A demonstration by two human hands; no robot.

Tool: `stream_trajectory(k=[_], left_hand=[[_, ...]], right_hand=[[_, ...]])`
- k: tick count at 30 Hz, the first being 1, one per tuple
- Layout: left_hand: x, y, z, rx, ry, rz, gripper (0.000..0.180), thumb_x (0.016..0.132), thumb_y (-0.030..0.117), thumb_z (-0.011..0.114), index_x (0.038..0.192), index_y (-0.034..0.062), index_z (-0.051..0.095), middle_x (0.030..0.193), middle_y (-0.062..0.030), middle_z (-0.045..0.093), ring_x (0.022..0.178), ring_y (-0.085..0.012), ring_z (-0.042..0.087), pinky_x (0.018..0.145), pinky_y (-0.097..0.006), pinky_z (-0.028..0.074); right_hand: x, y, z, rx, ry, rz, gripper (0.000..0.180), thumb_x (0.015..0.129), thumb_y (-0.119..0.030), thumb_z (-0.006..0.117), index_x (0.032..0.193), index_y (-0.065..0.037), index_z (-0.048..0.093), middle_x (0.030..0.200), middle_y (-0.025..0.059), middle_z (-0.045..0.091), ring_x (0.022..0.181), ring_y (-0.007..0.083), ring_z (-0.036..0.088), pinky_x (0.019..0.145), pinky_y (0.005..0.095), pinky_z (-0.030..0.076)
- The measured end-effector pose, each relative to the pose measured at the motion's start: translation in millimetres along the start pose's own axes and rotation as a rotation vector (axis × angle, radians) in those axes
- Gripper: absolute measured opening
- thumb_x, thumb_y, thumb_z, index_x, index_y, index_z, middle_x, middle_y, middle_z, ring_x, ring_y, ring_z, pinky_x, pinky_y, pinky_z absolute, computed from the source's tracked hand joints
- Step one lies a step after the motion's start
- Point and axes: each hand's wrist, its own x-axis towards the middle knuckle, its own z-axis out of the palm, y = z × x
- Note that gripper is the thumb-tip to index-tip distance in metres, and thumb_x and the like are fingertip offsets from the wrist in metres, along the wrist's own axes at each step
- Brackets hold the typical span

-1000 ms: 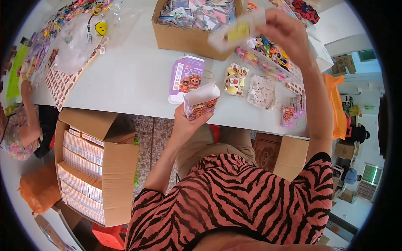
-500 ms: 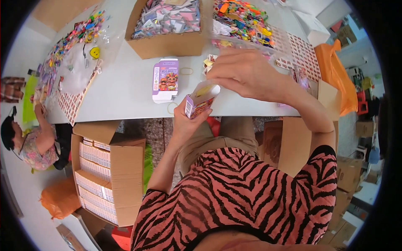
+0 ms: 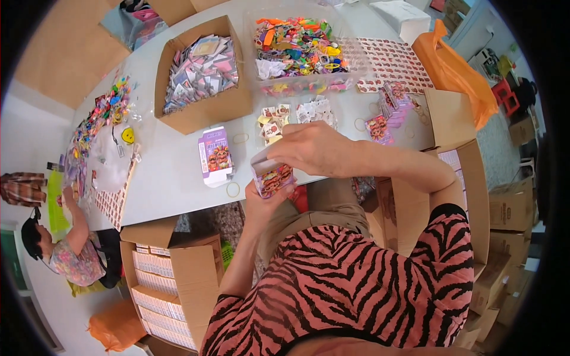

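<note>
Both hands meet at the table edge over one item. Left hand [image 3: 261, 204] cups a small purple printed cardboard carton [image 3: 272, 176] from below, fingers closed around its lower end. Right hand [image 3: 317, 148] covers the carton's open top flap, fingertips pinched at the opening; whether anything is pinched there cannot be told.

Handling: the carton looks light, thin-walled and easily crushed. Grip it by the side panels near the corners, not across the flat faces, and keep pressure low.

An identical carton, lying flat [image 3: 215, 156], rests just beside on the pale grey table [image 3: 172, 184], with a rubber band [image 3: 233, 190] near it. Further out stand a brown cardboard box of packets [image 3: 202, 74] and a clear plastic tray of coloured trinkets [image 3: 300, 50].
</note>
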Motion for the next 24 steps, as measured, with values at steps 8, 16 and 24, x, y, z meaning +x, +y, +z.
stream_trajectory(k=[8,16,24], left_hand=[[1,7,-2,-0.076,0.040,0.022,0.029,0.079,0.003,0.068,0.105,-0.0028,0.058,0.091,-0.0117,0.066,0.082,-0.0209,0.066,0.071,-0.030,0.055],[4,13,-2,-0.112,0.078,-0.042,0.025,0.078,0.001,0.067,0.101,-0.0019,0.058,0.087,-0.0117,0.064,0.079,-0.0211,0.065,0.070,-0.032,0.053],[20,26,0,-0.123,0.051,-0.121,0.022,0.080,0.004,0.066,0.100,-0.0017,0.058,0.088,-0.0112,0.064,0.080,-0.0194,0.064,0.070,-0.031,0.053]], right_hand=[[0,-5,-16,0.098,-0.141,0.008,0.022,0.084,-0.015,0.060,0.105,-0.008,0.062,0.095,0.0072,0.065,0.083,0.0249,0.063,0.067,0.0338,0.052],[16,78,-54,0.168,0.022,0.302,0.020,0.083,-0.012,0.062,0.101,-0.006,0.066,0.087,0.0063,0.068,0.073,0.0129,0.063,0.063,0.0263,0.049],[12,228,-44,-0.140,-0.282,0.411,0.034,0.073,-0.011,0.065,0.107,-0.005,0.062,0.102,0.0123,0.064,0.091,0.0258,0.061,0.082,0.0361,0.048]])
